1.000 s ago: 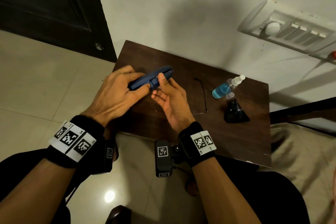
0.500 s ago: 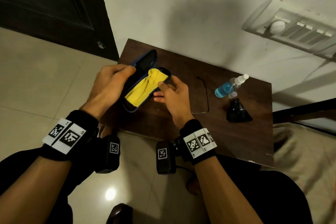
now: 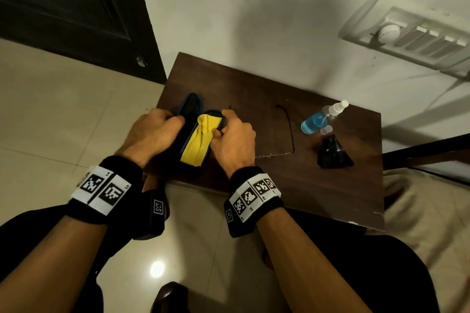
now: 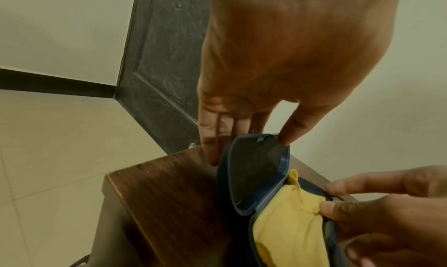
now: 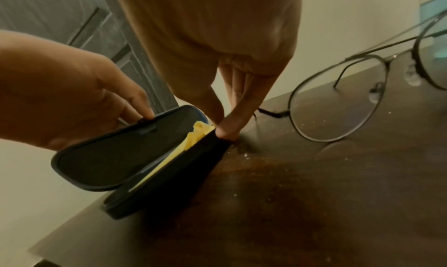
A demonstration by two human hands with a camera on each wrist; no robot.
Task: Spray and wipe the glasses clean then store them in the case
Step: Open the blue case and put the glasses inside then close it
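A dark blue glasses case [image 3: 190,109] lies open at the left end of the brown table [image 3: 267,185]. My left hand [image 3: 175,122] grips its raised lid [image 4: 254,173], thumb on the rim and fingers behind. A folded yellow cloth [image 3: 197,146] fills the base. My right hand [image 3: 221,124] pinches the far end of that cloth [image 4: 288,231] at the base's rim. The thin-framed glasses [image 3: 290,132] lie unfolded on the table just right of my right hand, and their lenses [image 5: 338,103] show close by in the right wrist view. Nothing touches them.
A spray bottle of blue liquid [image 3: 315,122] lies at the table's far right with its small clear cap [image 3: 326,130] beside it. A black crumpled pouch [image 3: 332,154] sits just in front. A dark door [image 3: 76,7] and tiled floor are to the left.
A second ago both hands held the shut case above the table. The lid has swung open, the case has come down onto the table, and my right thumb has moved onto the yellow cloth.
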